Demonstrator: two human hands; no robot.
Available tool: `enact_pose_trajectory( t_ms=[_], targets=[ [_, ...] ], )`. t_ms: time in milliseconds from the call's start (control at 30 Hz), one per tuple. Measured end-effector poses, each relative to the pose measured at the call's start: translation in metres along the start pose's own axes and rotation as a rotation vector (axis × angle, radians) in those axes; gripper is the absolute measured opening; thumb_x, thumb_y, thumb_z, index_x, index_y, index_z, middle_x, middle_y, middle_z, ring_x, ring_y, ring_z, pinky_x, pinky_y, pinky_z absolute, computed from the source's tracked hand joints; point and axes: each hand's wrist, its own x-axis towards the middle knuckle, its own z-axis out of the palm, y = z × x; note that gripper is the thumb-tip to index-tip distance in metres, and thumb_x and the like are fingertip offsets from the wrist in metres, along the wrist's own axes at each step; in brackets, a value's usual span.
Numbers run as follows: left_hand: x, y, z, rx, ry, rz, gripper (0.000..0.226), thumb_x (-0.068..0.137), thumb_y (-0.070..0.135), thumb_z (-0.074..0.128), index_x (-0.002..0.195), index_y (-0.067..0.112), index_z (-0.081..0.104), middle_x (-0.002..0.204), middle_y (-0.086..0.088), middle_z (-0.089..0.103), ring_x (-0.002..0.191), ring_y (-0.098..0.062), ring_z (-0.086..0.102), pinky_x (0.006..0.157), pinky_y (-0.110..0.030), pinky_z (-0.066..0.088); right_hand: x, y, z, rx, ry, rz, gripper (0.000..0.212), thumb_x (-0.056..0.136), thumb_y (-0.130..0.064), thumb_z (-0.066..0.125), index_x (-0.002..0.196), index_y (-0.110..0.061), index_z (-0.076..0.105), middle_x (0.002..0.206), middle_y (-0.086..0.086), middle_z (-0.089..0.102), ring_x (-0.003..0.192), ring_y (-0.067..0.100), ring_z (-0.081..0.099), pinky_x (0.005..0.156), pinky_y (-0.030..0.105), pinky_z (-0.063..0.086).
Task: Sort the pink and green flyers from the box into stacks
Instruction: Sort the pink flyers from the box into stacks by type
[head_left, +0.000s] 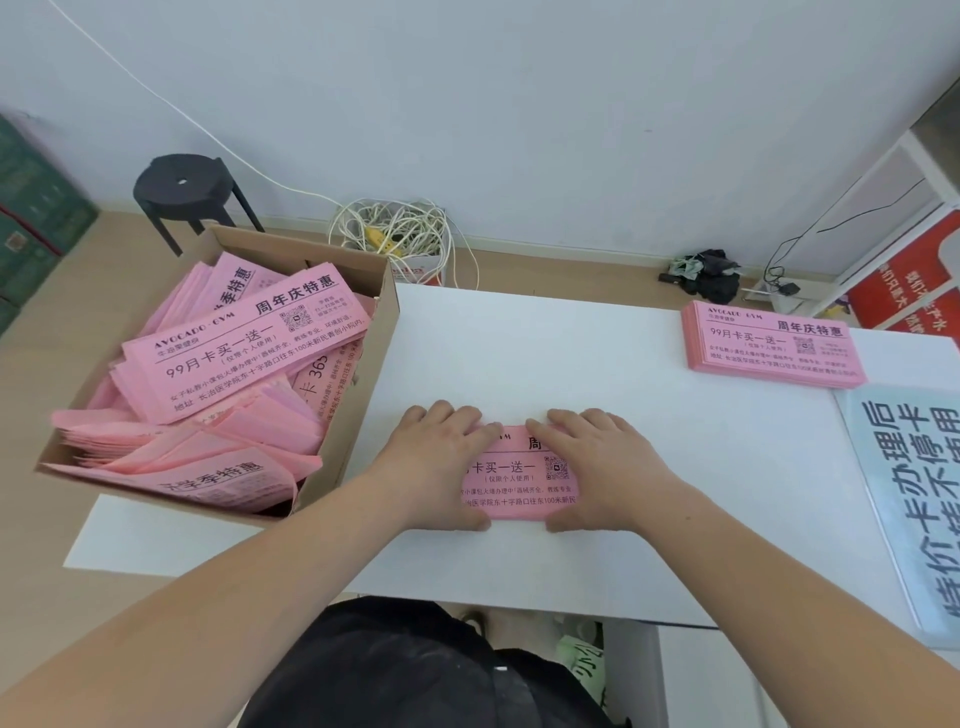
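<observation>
Pink flyer stack (519, 491), black print, QR code (557, 467), flat on table (571, 364)

A pale grey wall (519, 104) runs behind a white table (571, 353), evenly lit. The floor (47, 374) is tan. A black round stool (182, 187) stands by the wall on the left, near a tangle of white cables (400, 228). Far left are what seem to be green crates (36, 218); a white shelf frame (893, 208) stands right.
</observation>
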Motion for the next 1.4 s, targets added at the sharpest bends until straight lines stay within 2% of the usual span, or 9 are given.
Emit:
enact_pose_trajectory(
  t_ms=[200, 400, 533, 633, 767, 967, 1100, 1300, 1400],
  targets=[
    [-0.004, 0.001, 0.002, -0.028, -0.034, 0.034, 0.105, 0.071, 0.076, 0.064, 0.157, 0.034, 0.021, 0.16, 0.003, 0.025, 0.146, -0.023, 0.021, 0.124, -0.046, 0.015, -0.002, 0.0, 0.004, 0.007, 0.026, 0.004, 0.11, 0.069, -0.07, 0.07, 0.159, -0.041, 0.013, 0.161, -0.007, 0.025, 0.148, 0.019, 0.024, 0.126, 0.046, 0.012],
    [-0.003, 0.001, 0.002, -0.1, 0.015, 0.045, 0.099, 0.071, 0.072, 0.069, 0.153, 0.033, 0.03, 0.151, 0.009, 0.034, 0.133, -0.019, 0.031, 0.113, -0.036, 0.033, -0.001, -0.008, 0.005, 0.053, 0.03, 0.052, 0.099, 0.07, -0.07, 0.072, 0.154, -0.048, 0.025, 0.16, -0.011, 0.026, 0.146, 0.018, 0.026, 0.124, 0.042, 0.016],
    [-0.005, 0.0, 0.0, -0.151, -0.036, 0.039, 0.101, 0.072, 0.074, 0.067, 0.155, 0.033, 0.027, 0.157, 0.009, 0.029, 0.14, -0.019, 0.028, 0.116, -0.035, 0.031, -0.001, -0.015, -0.007, 0.089, -0.105, 0.116, 0.099, 0.071, -0.082, 0.065, 0.155, -0.048, 0.026, 0.163, -0.011, 0.017, 0.152, 0.019, 0.016, 0.125, 0.055, 0.006],
    [0.002, -0.005, -0.009, -0.183, -0.066, -0.027, 0.08, 0.085, 0.061, 0.063, 0.152, 0.03, 0.032, 0.149, 0.007, 0.039, 0.134, -0.02, 0.036, 0.108, -0.038, 0.041, 0.004, -0.02, -0.015, 0.152, -0.088, 0.171, 0.061, 0.092, -0.061, 0.06, 0.148, -0.051, 0.038, 0.162, -0.01, 0.024, 0.152, 0.018, 0.02, 0.125, 0.057, 0.006],
    [0.02, -0.002, -0.022, -0.119, -0.117, -0.18, 0.048, 0.088, 0.033, 0.067, 0.129, 0.021, 0.045, 0.126, -0.003, 0.047, 0.117, -0.025, 0.044, 0.082, -0.035, 0.043, 0.014, -0.033, -0.01, 0.207, 0.001, 0.272, 0.045, 0.094, -0.034, 0.065, 0.136, -0.047, 0.052, 0.147, -0.012, 0.038, 0.142, 0.017, 0.035, 0.122, 0.049, 0.02],
    [0.044, -0.012, -0.028, -0.149, -0.281, -0.224, 0.07, 0.073, 0.045, 0.084, 0.127, 0.022, 0.045, 0.121, -0.003, 0.053, 0.117, -0.027, 0.049, 0.092, -0.041, 0.044, 0.023, -0.037, -0.01, 0.174, 0.028, 0.361, 0.073, 0.086, -0.032, 0.075, 0.147, -0.041, 0.036, 0.138, -0.01, 0.043, 0.132, 0.02, 0.042, 0.115, 0.045, 0.031],
    [0.048, -0.014, -0.027, -0.165, -0.374, -0.244, 0.06, 0.074, 0.046, 0.083, 0.123, 0.025, 0.055, 0.121, -0.003, 0.052, 0.119, -0.027, 0.046, 0.093, -0.042, 0.044, 0.031, -0.026, -0.015, 0.153, -0.014, 0.367, 0.08, 0.078, -0.046, 0.082, 0.146, -0.042, 0.038, 0.134, -0.007, 0.043, 0.13, 0.02, 0.039, 0.111, 0.042, 0.034],
    [0.018, 0.004, -0.02, -0.32, -0.127, -0.22, 0.025, 0.085, 0.016, 0.062, 0.102, 0.028, 0.048, 0.113, 0.002, 0.049, 0.103, -0.023, 0.049, 0.082, -0.037, 0.047, 0.035, -0.02, -0.015, 0.132, 0.009, 0.279, 0.062, 0.076, -0.047, 0.084, 0.127, -0.04, 0.05, 0.128, -0.008, 0.038, 0.125, 0.019, 0.037, 0.112, 0.039, 0.031],
    [-0.008, 0.005, -0.014, -0.505, -0.038, -0.233, 0.023, 0.087, 0.018, 0.055, 0.103, 0.033, 0.046, 0.103, 0.009, 0.056, 0.093, -0.019, 0.056, 0.077, -0.039, 0.053, 0.033, -0.018, -0.011, 0.099, 0.013, 0.259, 0.051, 0.078, -0.051, 0.08, 0.119, -0.035, 0.054, 0.124, -0.009, 0.041, 0.123, 0.018, 0.041, 0.115, 0.042, 0.028]
  ],
)
